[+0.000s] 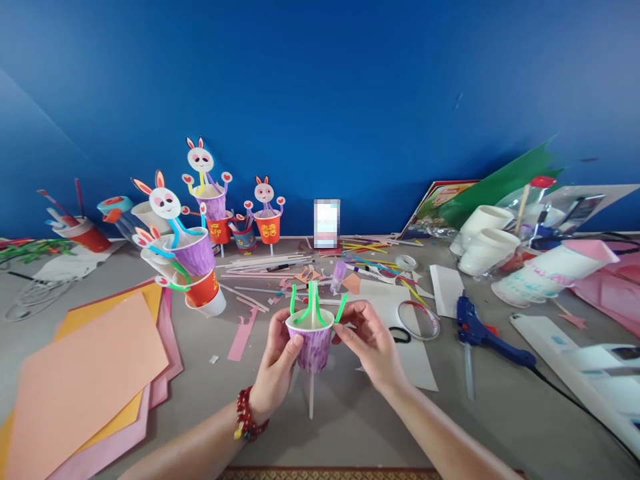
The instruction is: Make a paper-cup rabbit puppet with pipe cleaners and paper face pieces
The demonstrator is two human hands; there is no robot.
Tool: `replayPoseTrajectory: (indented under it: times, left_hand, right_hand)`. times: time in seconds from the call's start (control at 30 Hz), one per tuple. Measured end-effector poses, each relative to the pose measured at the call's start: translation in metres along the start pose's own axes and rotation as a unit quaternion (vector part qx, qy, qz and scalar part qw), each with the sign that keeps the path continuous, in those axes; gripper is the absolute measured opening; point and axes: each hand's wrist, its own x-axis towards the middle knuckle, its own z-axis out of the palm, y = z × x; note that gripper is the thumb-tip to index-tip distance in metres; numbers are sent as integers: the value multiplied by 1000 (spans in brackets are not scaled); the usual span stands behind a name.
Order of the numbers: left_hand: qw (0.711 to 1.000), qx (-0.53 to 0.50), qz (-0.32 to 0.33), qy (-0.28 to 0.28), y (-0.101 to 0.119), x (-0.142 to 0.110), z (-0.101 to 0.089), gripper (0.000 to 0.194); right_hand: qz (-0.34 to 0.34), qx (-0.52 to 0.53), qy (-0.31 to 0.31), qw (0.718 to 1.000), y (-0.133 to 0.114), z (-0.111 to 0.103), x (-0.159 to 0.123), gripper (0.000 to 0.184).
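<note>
A paper cup (314, 350) coloured in purple streaks is held upright above the table, with my left hand (279, 347) closed around its left side, thumb on the front. Bent green straw strips (311, 303) rise from inside the cup, and some curve out over its rim. A pale stick (311, 397) points down from beneath the cup. At the rim's right side, my right hand (367, 340) is closed, thumb and fingertips pinching the low end of the right-hand green strip (342, 308). A red bead bracelet circles my left wrist.
Rabbit-faced cup figures (193, 250) stand at the left and back. Coloured paper sheets (90, 373) lie front left. To the right are a blue glue gun (480, 333) with its cord, a tape roll (417, 320) and white cups (487, 250). Straws and scraps litter the back.
</note>
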Motion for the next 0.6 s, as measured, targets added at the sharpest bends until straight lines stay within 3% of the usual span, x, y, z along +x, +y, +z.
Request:
replayPoseTrajectory:
  times: [0.33,0.6]
  left_hand:
    - [999,42,6,10,-1,1,0,37]
    - [996,69,48,9,-2,2,-2,32]
  right_hand:
    - [-41,-52,38,997,8,0,1,22]
    - [-36,-62,-10,997,11,-1,-1,19]
